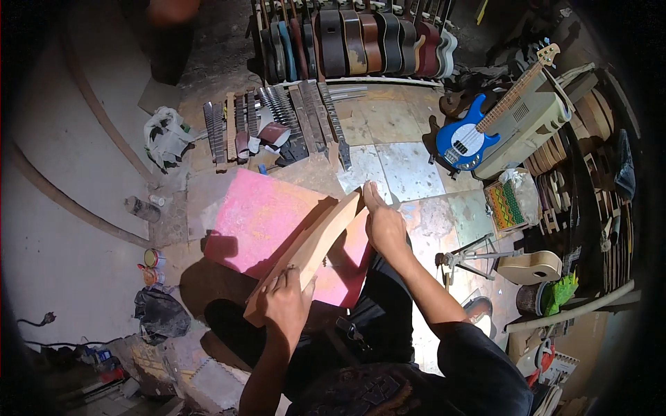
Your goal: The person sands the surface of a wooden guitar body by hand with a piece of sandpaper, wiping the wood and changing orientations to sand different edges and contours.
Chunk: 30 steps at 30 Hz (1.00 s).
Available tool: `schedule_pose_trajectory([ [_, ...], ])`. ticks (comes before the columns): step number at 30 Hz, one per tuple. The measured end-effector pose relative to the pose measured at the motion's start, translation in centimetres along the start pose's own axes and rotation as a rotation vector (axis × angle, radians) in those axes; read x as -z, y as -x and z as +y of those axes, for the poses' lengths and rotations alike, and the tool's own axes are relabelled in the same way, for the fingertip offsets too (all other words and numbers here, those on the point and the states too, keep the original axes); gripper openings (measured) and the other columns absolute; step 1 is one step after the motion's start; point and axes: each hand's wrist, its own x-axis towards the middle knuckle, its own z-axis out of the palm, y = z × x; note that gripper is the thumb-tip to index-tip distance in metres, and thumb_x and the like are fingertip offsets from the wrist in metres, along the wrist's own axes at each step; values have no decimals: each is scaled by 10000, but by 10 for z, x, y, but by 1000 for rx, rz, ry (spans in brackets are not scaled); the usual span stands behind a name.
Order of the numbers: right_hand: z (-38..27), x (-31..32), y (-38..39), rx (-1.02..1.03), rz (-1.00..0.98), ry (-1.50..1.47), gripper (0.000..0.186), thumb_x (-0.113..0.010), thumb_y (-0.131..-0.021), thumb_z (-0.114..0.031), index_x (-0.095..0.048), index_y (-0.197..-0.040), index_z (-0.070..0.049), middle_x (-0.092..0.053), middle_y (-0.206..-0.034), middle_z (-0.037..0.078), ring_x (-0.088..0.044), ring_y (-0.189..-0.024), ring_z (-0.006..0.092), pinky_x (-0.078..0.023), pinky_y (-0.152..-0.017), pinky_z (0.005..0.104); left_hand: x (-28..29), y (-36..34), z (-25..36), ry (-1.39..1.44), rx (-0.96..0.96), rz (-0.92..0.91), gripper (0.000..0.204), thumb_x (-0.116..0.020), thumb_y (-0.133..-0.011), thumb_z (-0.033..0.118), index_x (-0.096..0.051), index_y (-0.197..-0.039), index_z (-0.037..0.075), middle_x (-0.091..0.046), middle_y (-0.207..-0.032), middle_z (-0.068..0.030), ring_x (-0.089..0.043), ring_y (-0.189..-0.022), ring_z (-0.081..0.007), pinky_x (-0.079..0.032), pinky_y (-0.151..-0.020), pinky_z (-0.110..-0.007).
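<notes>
A long, pale, curved wooden piece (316,243) lies diagonally between my hands, tilted over a pink board (243,215) with worn, paint-smudged patches. My left hand (286,305) grips its near lower end, fingers curled over the wood. My right hand (381,225) grips the far upper end, fingers closed along it. Beneath the board are my dark-clad legs (381,326), and the piece throws a shadow on the pink surface.
Guitar bodies (354,45) stand racked at the back, before rows of fretted necks (284,121). A blue bass (458,139), a metal stand (468,260) and a small guitar (528,269) are at right. Cans (152,270) and a black bag (159,315) sit left.
</notes>
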Motion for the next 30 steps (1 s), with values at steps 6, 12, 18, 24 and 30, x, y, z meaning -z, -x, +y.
schedule_pose_trajectory([
  [6, 36, -17, -9, -40, 5, 35, 594, -505, -904, 5, -561, -1486, -104, -695, -1145, 312, -701, -942, 501, -556, -839, 576, -4, -4, 6, -9, -63, 31, 412, -844, -842, 333, -718, -1090, 29, -769, -990, -167, -751, -906, -338, -585, -795, -449],
  [12, 29, -10, -17, -57, 40, -143, 570, -503, -905, -2, -608, -1449, -133, -709, -1014, 303, -690, -910, 512, -549, -804, 592, -3, -5, 6, 1, -59, 61, 404, -857, -831, 314, -723, -1076, 23, -771, -967, -168, -752, -892, -350, -589, -784, -451],
  [18, 3, -14, -2, 20, 87, -18, 588, -524, -889, 4, -602, -1457, -128, -724, -1035, 293, -723, -944, 460, -573, -807, 557, -8, -6, -13, 50, -50, 76, 372, -851, -842, 314, -720, -1045, 31, -766, -942, -162, -746, -878, -352, -585, -774, -452],
  [24, 33, -17, -20, -47, -52, -144, 624, -532, -861, 34, -591, -1462, -125, -719, -1023, 303, -721, -930, 468, -567, -819, 560, -4, -8, -7, -14, -36, 61, 360, -844, -849, 349, -715, -1014, 57, -763, -935, -151, -744, -862, -334, -585, -747, -446],
  [30, 52, -19, -32, -115, -102, -168, 678, -526, -851, -1, -572, -1493, -214, -736, -1059, 262, -723, -948, 462, -558, -833, 563, -6, -13, 3, -23, -35, 77, 378, -900, -791, 342, -752, -1011, 72, -771, -894, -154, -752, -835, -341, -589, -742, -448],
])
